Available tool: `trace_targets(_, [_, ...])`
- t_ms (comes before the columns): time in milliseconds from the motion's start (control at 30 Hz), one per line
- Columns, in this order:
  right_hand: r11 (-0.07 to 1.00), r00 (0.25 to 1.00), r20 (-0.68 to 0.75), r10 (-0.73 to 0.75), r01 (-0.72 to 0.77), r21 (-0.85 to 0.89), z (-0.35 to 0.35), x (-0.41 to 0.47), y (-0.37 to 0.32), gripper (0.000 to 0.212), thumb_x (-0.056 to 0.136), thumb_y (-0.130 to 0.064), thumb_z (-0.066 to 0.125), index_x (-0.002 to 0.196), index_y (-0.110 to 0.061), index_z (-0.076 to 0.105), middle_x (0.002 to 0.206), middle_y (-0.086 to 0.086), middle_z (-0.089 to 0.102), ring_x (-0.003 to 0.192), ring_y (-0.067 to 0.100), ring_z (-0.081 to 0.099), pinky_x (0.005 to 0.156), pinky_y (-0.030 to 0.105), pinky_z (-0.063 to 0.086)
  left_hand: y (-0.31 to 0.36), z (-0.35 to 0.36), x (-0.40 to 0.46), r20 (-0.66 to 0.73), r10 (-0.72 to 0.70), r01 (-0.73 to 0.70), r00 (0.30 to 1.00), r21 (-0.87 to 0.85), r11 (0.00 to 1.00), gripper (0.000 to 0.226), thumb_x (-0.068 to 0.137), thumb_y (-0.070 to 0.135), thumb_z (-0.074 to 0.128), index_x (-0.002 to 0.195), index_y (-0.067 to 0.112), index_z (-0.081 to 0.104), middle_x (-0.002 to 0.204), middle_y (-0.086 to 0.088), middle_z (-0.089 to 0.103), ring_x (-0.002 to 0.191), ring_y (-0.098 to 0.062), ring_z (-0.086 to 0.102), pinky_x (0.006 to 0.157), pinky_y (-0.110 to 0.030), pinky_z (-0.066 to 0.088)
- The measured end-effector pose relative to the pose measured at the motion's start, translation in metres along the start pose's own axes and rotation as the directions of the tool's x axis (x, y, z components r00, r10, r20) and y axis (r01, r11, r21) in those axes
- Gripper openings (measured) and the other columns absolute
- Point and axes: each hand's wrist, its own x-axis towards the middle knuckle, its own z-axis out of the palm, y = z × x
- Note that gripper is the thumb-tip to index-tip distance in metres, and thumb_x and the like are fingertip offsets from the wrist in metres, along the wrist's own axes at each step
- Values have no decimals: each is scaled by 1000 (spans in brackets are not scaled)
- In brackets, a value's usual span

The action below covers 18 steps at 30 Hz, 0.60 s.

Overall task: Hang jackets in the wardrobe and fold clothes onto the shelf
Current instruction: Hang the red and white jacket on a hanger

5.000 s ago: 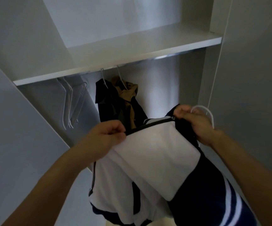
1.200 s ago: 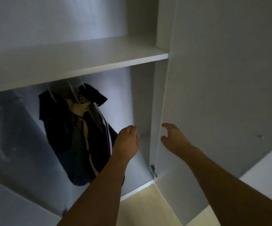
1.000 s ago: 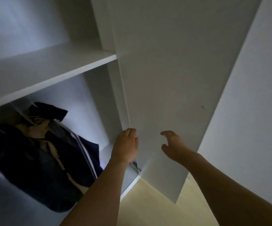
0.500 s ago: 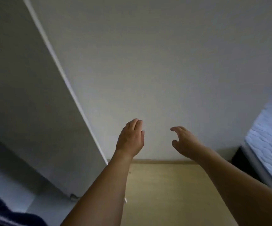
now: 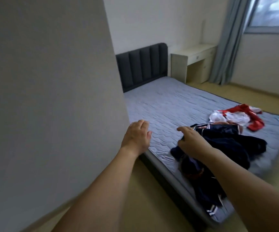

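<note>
- Both of our hands are out in front, empty: the left hand (image 5: 137, 137) with fingers relaxed above the bed's near edge, the right hand (image 5: 189, 141) loosely curled over the dark navy clothes (image 5: 219, 148), grasping nothing that we can make out.
- The navy clothes lie heaped along the near edge of the bed (image 5: 168, 101); a red and white garment (image 5: 232, 117) sits toward the far edge.
- The heap looks tangled, so pulling one piece could drag others off the near edge onto the floor (image 5: 152, 198).
- A blind grab may catch a sleeve only, leaving the garment twisted for hanging or folding.
- The white panel (image 5: 51, 97) on our left stands close; swinging fabric could snag on it.
</note>
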Motion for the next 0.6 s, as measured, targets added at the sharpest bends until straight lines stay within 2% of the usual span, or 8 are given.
trace_targets(167, [987,987,-42,156,-155,30,-63,21,139,53,87,-12,52,140,-9,45,145,9,42,132,26,40,108,32,33,106,82,101,100,111,-108,989,-32,994,44,98,31,44,135,7,48,135,-11,50,119,-30,46,105,-36,30])
trace_targets(300, [973,972,-60,228,-227,30,-112,61,250,54,88,-14,52,141,-11,42,146,8,41,133,25,40,109,32,31,193,154,185,144,130,-118,981,-89,989,44,98,30,44,135,6,49,135,-12,51,122,-30,46,107,-36,29])
trace_targets(467, [948,949,-12,316,-315,37,-184,106,379,56,90,-17,50,144,-14,39,148,4,39,135,21,37,107,29,30,309,226,297,220,138,-103,966,-164,981,39,97,31,44,129,10,52,128,-10,54,116,-30,50,103,-37,32])
trace_targets(600, [916,914,-77,398,-392,86,-250,125,488,55,88,-15,51,143,-13,40,148,6,41,136,21,36,110,30,26,421,266,380,248,226,-169,942,-230,958,39,97,30,45,128,10,52,129,-10,55,119,-29,48,105,-38,32])
